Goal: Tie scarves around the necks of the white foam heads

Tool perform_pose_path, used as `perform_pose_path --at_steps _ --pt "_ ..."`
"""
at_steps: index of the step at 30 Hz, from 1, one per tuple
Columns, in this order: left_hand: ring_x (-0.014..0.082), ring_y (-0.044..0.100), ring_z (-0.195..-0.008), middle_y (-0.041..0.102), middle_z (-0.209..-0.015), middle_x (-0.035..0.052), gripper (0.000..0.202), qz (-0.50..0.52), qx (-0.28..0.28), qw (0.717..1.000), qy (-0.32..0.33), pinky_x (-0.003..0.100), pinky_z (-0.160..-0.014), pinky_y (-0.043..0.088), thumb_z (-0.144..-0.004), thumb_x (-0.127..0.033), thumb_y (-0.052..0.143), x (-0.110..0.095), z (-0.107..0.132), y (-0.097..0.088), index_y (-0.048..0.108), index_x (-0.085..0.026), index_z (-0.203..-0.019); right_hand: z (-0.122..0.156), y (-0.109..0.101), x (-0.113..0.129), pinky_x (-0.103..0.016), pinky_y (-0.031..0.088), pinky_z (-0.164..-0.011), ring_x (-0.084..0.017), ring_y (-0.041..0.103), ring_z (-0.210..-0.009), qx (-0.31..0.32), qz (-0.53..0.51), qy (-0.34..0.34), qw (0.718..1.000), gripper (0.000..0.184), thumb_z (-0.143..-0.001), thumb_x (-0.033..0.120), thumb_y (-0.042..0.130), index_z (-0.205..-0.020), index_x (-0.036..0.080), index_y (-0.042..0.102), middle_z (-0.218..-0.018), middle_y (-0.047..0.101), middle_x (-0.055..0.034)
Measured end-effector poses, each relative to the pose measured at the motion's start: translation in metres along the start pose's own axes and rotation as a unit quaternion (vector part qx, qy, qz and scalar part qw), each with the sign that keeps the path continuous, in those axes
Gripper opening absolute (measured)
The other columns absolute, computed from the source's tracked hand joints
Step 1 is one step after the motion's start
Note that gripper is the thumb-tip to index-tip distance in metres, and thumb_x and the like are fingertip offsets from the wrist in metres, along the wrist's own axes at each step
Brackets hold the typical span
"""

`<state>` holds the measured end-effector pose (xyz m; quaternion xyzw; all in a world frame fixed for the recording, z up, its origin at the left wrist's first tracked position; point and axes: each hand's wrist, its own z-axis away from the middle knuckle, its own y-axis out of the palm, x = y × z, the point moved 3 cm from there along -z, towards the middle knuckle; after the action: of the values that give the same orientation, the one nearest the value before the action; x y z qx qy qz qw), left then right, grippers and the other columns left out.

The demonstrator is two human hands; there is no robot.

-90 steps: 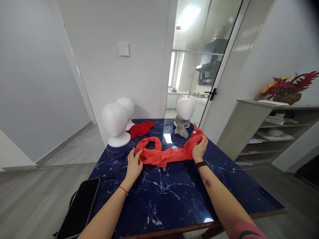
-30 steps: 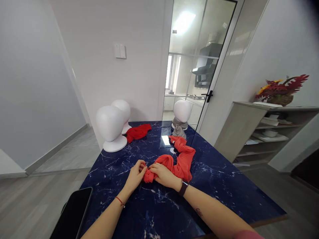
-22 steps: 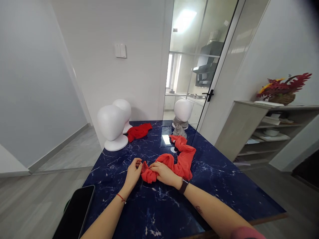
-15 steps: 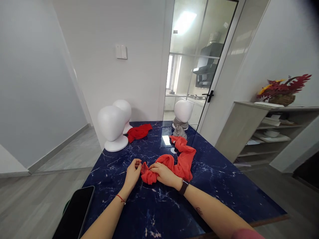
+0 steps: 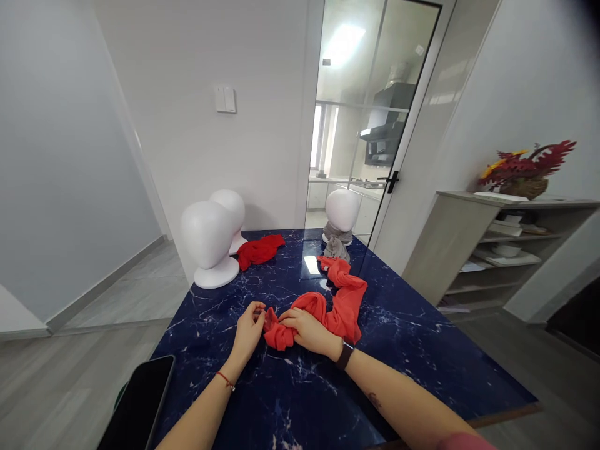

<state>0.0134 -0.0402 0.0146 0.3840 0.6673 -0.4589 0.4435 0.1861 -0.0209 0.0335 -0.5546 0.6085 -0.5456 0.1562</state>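
An orange-red scarf (image 5: pixel 341 303) lies bunched on the dark blue marble table (image 5: pixel 422 350). Its near end is gathered into a small wad between my hands. My left hand (image 5: pixel 248 328) pinches that end from the left, fingers curled. My right hand (image 5: pixel 307 329) lies over the wad from the right, fingers closed on the cloth. The rest of the scarf trails away toward the far right of the table.
Two white mannequin heads (image 5: pixel 209 240) stand at the far left with a darker red cloth (image 5: pixel 259 249) beside them. A third head (image 5: pixel 342 212) with grey cloth (image 5: pixel 334 247) stands at the far edge. A black phone (image 5: pixel 135 409) is near left. Shelves (image 5: pixel 497 250) stand right.
Three seconds ago the scarf was stretched between my hands. My right hand has since come across to the left end, and both hands keep bunching that end with small movements.
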Motion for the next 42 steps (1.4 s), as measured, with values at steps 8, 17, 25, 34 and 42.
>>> perform_pose_path --at_steps 8,17,25,34,42 --pt "0.0154 0.06 -0.065 0.061 -0.079 0.0019 0.021 -0.002 0.0 1.0 0.004 0.028 -0.062 0.046 -0.078 -0.034 0.049 0.0 0.0 0.0 0.055 -0.018 -0.09 0.0 -0.003 0.002 -0.027 0.038 -0.093 -0.014 0.054 -0.099 0.001 -0.001 0.008 1.0 0.035 -0.078 0.002 0.046 -0.102 0.019 0.065 -0.106 0.063 -0.0036" --pt "0.0176 0.059 -0.079 0.06 -0.088 0.005 0.019 -0.052 -0.072 0.996 0.024 0.033 -0.075 0.047 -0.078 -0.026 0.045 -0.002 -0.001 -0.008 0.054 -0.018 -0.093 0.0 -0.002 0.001 -0.029 0.038 -0.094 -0.015 0.053 -0.101 0.004 0.002 0.011 1.0 0.039 -0.075 0.0 0.045 -0.102 0.02 0.064 -0.108 0.062 -0.0034" --pt "0.0313 0.041 -0.119 0.049 -0.118 0.0218 0.062 -0.195 -0.334 0.921 -0.045 0.045 -0.101 0.034 -0.071 -0.031 0.061 -0.004 -0.05 -0.057 0.041 -0.002 -0.122 0.0 -0.002 0.001 -0.028 0.04 -0.091 -0.016 0.052 -0.1 0.002 -0.001 0.015 1.0 0.038 -0.073 0.0 0.046 -0.101 0.019 0.064 -0.109 0.061 -0.0032" --pt "0.0384 0.027 -0.132 0.032 -0.138 0.0313 0.104 -0.29 -0.383 0.872 -0.092 0.051 -0.106 0.023 -0.059 -0.051 0.07 0.026 -0.117 -0.107 0.022 0.002 -0.135 -0.001 0.0 -0.001 -0.027 0.039 -0.089 -0.015 0.053 -0.098 0.011 0.005 0.035 0.999 0.037 -0.076 0.003 0.047 -0.103 0.023 0.064 -0.109 0.06 -0.0019" --pt "0.0384 0.025 -0.132 0.04 -0.135 0.0258 0.098 -0.324 -0.341 0.881 -0.047 0.057 -0.105 0.018 -0.063 -0.063 0.06 0.034 -0.134 -0.117 0.026 -0.005 -0.135 -0.002 0.0 -0.001 -0.029 0.039 -0.09 -0.016 0.053 -0.098 0.018 0.002 0.051 0.999 0.041 -0.075 0.003 0.046 -0.105 0.024 0.064 -0.109 0.06 -0.0023"
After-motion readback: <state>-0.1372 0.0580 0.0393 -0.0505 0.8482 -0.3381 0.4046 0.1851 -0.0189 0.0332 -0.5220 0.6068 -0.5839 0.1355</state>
